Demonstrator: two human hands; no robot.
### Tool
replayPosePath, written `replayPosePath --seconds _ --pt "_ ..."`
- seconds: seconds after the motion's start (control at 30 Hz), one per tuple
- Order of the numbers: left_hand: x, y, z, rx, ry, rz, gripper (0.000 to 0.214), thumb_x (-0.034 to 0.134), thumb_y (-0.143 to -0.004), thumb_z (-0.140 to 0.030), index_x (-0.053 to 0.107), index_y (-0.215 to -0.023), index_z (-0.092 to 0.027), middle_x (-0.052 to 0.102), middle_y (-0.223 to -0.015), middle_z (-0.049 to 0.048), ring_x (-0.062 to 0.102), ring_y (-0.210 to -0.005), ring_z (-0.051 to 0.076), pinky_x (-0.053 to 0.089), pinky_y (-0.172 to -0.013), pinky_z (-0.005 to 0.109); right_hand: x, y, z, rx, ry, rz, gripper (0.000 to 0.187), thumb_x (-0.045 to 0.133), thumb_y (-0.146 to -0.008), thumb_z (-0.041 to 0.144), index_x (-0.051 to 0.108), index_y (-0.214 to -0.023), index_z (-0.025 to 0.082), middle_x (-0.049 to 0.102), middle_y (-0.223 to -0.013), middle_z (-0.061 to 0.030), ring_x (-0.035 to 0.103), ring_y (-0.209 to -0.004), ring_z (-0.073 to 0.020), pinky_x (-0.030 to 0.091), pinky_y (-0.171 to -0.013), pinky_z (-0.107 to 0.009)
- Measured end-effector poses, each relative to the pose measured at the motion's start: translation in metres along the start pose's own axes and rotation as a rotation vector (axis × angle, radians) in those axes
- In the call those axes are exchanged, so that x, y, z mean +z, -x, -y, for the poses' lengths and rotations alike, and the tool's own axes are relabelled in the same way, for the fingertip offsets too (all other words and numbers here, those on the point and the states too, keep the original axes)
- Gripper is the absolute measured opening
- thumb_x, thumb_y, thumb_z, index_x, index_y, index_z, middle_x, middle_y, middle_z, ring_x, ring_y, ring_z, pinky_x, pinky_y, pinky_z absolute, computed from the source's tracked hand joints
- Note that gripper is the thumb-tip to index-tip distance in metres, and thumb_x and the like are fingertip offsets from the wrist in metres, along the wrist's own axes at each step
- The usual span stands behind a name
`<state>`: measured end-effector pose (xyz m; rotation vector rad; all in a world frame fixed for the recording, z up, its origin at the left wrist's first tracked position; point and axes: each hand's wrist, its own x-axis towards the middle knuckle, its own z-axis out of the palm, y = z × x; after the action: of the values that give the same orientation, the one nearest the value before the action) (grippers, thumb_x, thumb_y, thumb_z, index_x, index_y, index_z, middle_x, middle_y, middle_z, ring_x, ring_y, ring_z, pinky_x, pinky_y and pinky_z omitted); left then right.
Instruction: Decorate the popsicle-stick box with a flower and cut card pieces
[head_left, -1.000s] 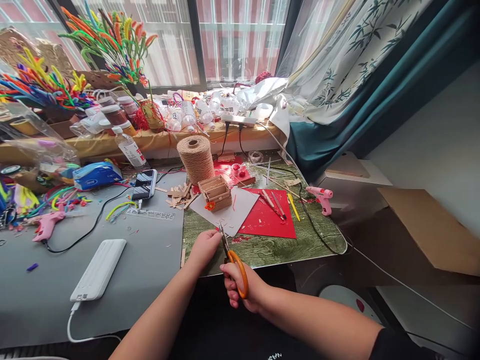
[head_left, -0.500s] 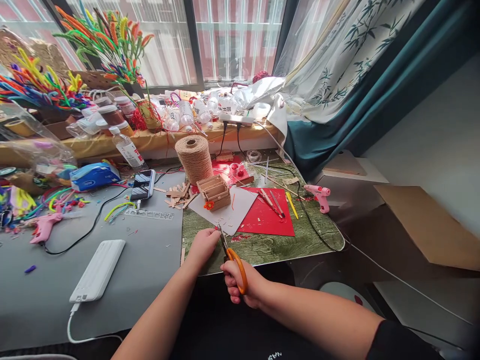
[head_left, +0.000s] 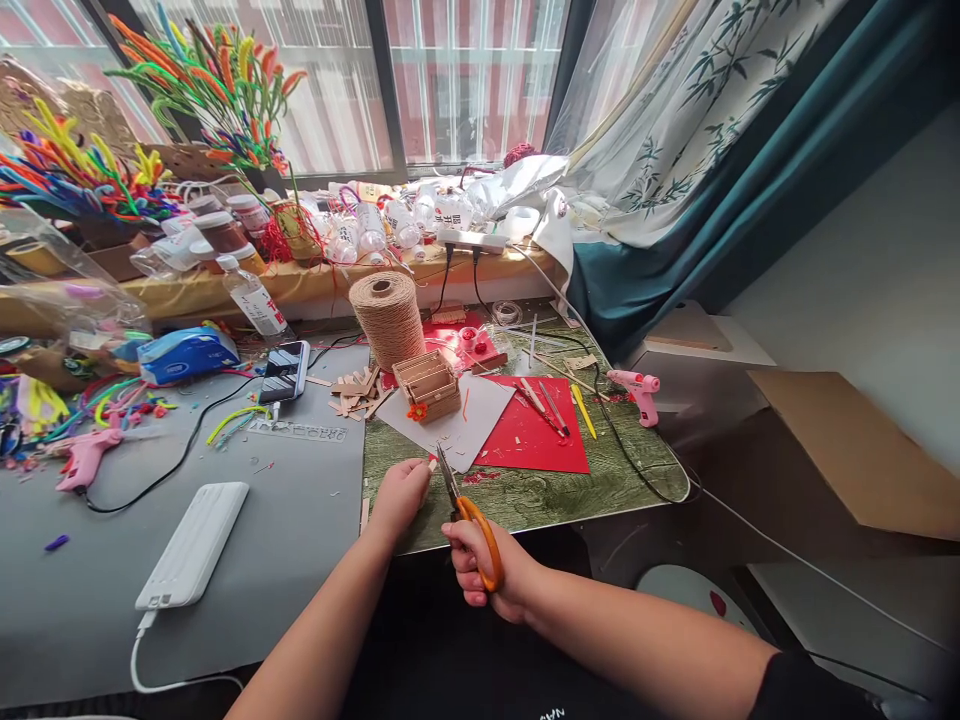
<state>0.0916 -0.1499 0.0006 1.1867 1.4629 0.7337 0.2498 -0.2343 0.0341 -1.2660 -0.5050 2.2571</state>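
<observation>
My right hand [head_left: 480, 568] is closed round the orange handles of a pair of scissors [head_left: 474, 522], whose blades point away from me. Close to the blade tips, my left hand [head_left: 401, 497] is closed in a pinch on a small pale piece [head_left: 432, 465], mostly hidden by the fingers; its kind is unclear. Beyond the hands, a small wooden box [head_left: 429, 385] with an orange flower on its front corner rests on a white sheet [head_left: 457, 440]. A red sheet [head_left: 547, 445] lies to the right under pens and tools.
A twine spool [head_left: 388, 325] and loose craft sticks [head_left: 356, 390] sit behind the sheet. Pink glue guns lie at right [head_left: 637, 392] and left [head_left: 88, 455], with trailing cords. A white power bank [head_left: 193, 545], a phone [head_left: 285, 370] and pipe cleaners [head_left: 232, 425] occupy the grey table.
My left hand has drawn slightly left, away from the scissor blades, and the pale piece now shows at its fingertips. My right hand with the scissors has shifted slightly right.
</observation>
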Motion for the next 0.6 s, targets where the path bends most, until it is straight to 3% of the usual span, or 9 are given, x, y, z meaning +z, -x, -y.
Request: replayPosePath --seconds 0.17,0.33,0.43,0.53,0.6 --pt "0.0 0.006 0.004 0.051 0.05 -0.033 0.029 0.051 -0.078 -0.043 0.034 -0.063 -0.024 0.033 -0.053 -0.0046 0.028 -0.052 0.012 0.024 -0.05 0.026 -0.014 0.003 -0.007 0.005 -0.077 0.074 0.023 0.058 -0.085 0.04 0.043 -0.08 0.023 0.034 -0.053 0.0125 0.025 -0.038 -0.0046 0.024 -0.038 -0.018" --pt "-0.003 0.008 0.013 0.125 0.09 -0.002 0.033 0.053 -0.085 -0.044 0.04 -0.064 -0.022 0.037 -0.055 -0.0048 0.031 -0.053 0.011 0.025 -0.053 0.025 -0.025 0.015 -0.003 -0.136 0.044 0.029 0.031 0.062 -0.084 0.047 0.043 -0.08 0.023 0.042 -0.055 0.0114 0.029 -0.038 -0.0046 0.026 -0.038 -0.018" --pt "-0.006 0.009 0.019 0.166 0.103 0.063 0.037 0.055 -0.09 -0.048 0.043 -0.067 -0.021 0.038 -0.057 -0.0056 0.031 -0.055 0.011 0.024 -0.054 0.025 -0.044 0.02 0.018 -0.219 0.286 -0.079 0.038 0.061 -0.086 0.058 0.046 -0.084 0.023 0.05 -0.057 0.0088 0.038 -0.038 -0.0068 0.029 -0.037 -0.019" --pt "-0.008 0.01 0.021 0.176 0.089 0.11 0.04 0.056 -0.091 -0.052 0.044 -0.069 -0.021 0.037 -0.058 -0.0059 0.03 -0.056 0.011 0.023 -0.055 0.025 -0.078 0.024 0.052 -0.237 0.618 -0.234 0.047 0.058 -0.087 0.068 0.049 -0.093 0.023 0.061 -0.06 0.0034 0.053 -0.042 -0.0133 0.034 -0.041 -0.022" --pt "-0.008 0.011 0.02 0.188 0.074 0.125 0.041 0.055 -0.091 -0.052 0.043 -0.068 -0.021 0.037 -0.059 -0.0055 0.03 -0.056 0.011 0.024 -0.056 0.025 -0.104 0.026 0.078 -0.349 0.863 -0.454 0.043 0.059 -0.09 0.064 0.054 -0.094 0.022 0.065 -0.065 -0.0002 0.06 -0.051 -0.0156 0.037 -0.048 -0.024"
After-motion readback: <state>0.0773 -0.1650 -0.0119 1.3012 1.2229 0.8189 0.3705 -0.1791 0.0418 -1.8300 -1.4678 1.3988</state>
